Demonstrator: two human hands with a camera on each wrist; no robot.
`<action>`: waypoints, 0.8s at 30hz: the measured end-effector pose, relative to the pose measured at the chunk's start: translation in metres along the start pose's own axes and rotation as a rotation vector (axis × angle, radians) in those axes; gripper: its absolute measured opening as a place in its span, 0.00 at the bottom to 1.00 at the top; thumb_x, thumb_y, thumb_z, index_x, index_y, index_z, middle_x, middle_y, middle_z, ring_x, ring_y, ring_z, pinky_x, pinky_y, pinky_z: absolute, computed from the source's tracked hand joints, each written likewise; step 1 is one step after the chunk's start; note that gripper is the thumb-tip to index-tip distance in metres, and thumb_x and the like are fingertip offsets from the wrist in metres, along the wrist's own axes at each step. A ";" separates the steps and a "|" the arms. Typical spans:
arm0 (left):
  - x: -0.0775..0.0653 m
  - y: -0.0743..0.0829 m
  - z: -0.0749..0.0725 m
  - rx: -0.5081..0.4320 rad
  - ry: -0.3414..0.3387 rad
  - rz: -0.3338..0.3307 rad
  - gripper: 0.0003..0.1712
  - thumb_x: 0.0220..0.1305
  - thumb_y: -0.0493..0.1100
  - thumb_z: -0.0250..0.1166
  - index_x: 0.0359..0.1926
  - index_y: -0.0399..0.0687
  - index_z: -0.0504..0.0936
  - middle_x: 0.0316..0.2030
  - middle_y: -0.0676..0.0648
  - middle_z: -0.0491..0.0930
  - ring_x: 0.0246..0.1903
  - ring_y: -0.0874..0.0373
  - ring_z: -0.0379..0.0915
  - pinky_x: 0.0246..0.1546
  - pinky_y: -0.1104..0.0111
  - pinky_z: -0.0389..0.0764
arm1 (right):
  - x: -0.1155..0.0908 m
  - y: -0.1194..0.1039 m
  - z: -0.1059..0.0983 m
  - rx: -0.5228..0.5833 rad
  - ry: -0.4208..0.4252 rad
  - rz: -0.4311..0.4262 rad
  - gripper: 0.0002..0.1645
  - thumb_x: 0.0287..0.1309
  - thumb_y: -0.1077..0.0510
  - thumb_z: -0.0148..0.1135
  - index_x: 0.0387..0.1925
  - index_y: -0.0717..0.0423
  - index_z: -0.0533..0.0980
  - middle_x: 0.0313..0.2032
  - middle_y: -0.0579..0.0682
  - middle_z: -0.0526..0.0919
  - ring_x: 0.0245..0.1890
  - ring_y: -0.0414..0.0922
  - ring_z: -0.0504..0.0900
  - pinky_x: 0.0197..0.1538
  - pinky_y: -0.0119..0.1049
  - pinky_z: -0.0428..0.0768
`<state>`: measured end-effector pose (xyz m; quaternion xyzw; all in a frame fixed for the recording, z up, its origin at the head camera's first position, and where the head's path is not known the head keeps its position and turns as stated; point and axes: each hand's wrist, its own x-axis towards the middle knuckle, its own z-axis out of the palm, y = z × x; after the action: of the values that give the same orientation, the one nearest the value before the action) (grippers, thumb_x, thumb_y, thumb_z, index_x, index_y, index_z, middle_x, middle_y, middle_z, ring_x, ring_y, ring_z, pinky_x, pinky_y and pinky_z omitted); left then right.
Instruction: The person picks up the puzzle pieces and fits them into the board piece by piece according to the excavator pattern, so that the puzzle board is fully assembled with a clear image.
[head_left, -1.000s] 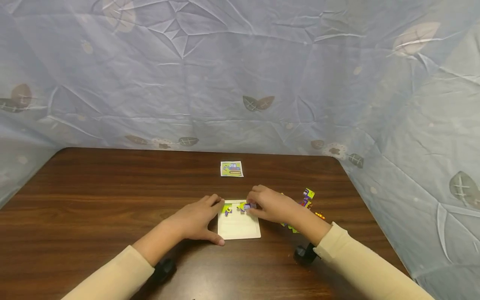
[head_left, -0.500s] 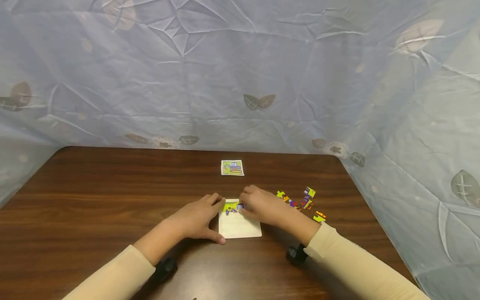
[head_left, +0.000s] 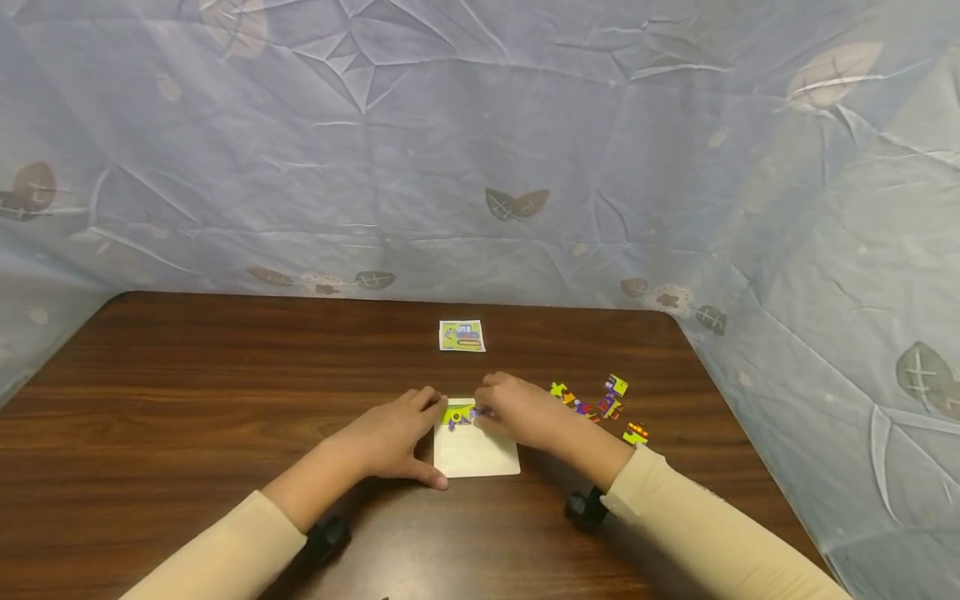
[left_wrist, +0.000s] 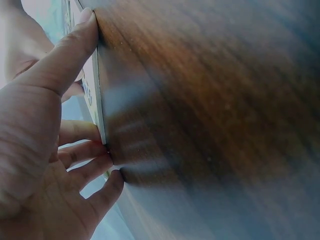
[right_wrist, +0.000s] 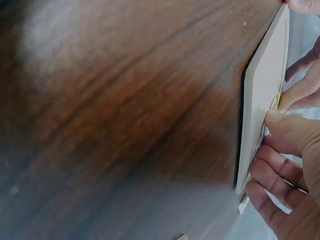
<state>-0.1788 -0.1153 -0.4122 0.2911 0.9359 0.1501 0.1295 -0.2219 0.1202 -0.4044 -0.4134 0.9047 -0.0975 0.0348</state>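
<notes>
A pale square puzzle tray (head_left: 477, 454) lies on the table, with green and purple jigsaw pieces (head_left: 456, 416) along its far side. My left hand (head_left: 393, 435) holds the tray's left side, thumb at the near corner and fingers at the far one. Over the tray's far right part, my right hand (head_left: 517, 410) pinches a jigsaw piece (head_left: 477, 412) against the tray, beside the laid pieces. Most of that piece is hidden by the fingers. In the right wrist view, the thumb and fingers of my right hand (right_wrist: 292, 150) meet at the tray's surface.
Several loose jigsaw pieces (head_left: 611, 398) lie on the brown table (head_left: 225, 367) to the right of the tray. A small picture card (head_left: 462, 336) of a digger lies beyond it. A patterned grey-blue cloth (head_left: 420, 167) hangs behind the table.
My right hand has moved left with its piece, closing the gap to the corner pieces, then has stayed nearly still. My left hand has kept its hold on the tray.
</notes>
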 end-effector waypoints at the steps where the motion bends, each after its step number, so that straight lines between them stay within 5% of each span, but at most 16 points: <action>1: 0.000 0.000 0.000 0.001 0.000 -0.001 0.66 0.52 0.71 0.77 0.79 0.36 0.63 0.75 0.39 0.66 0.76 0.38 0.63 0.69 0.44 0.75 | 0.000 0.000 0.000 0.012 0.001 0.002 0.07 0.67 0.55 0.71 0.35 0.55 0.84 0.33 0.46 0.79 0.31 0.37 0.72 0.34 0.27 0.75; 15: 0.001 -0.001 0.001 -0.003 0.009 0.002 0.66 0.51 0.71 0.78 0.78 0.36 0.63 0.73 0.40 0.67 0.73 0.41 0.66 0.66 0.46 0.77 | -0.001 0.005 0.001 0.075 -0.017 -0.026 0.05 0.67 0.58 0.70 0.35 0.55 0.87 0.32 0.46 0.80 0.31 0.36 0.73 0.35 0.26 0.77; 24: 0.001 0.000 0.001 -0.027 0.008 -0.002 0.66 0.50 0.70 0.79 0.78 0.35 0.64 0.72 0.41 0.68 0.72 0.43 0.67 0.64 0.47 0.79 | -0.003 0.002 0.003 0.112 -0.030 0.071 0.06 0.68 0.57 0.69 0.41 0.55 0.86 0.38 0.46 0.82 0.33 0.35 0.76 0.38 0.27 0.79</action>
<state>-0.1798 -0.1145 -0.4131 0.2879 0.9346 0.1638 0.1298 -0.2207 0.1235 -0.4082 -0.3799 0.9112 -0.1406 0.0750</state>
